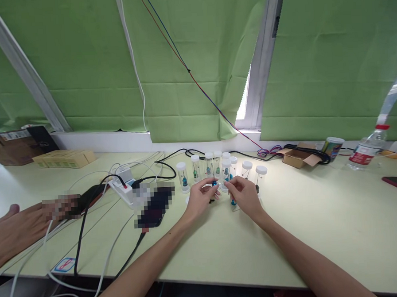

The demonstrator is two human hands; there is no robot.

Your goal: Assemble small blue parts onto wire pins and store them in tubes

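My left hand [200, 198] pinches a small blue piece [214, 183] with a thin dark stem standing up from it. My right hand [245, 195] is closed at the fingertips just to the right of that piece. A thin pale sliver shows between the two hands, too small to name. Behind them stand several clear vials [183, 180] with white caps, holding small blue, green or dark pieces on thin stems. Below my right fingers lies another blue piece [233, 203] on the table. A small black bit [212, 201] is partly hidden by my left hand.
A phone [159, 208] and a white power strip [124, 192] with tangled cables lie to the left. Another person's hand [26, 224] rests at the far left. Along the back are yellow boxes [64, 159], an open carton [297, 157], a can [333, 146] and a water bottle [365, 153].
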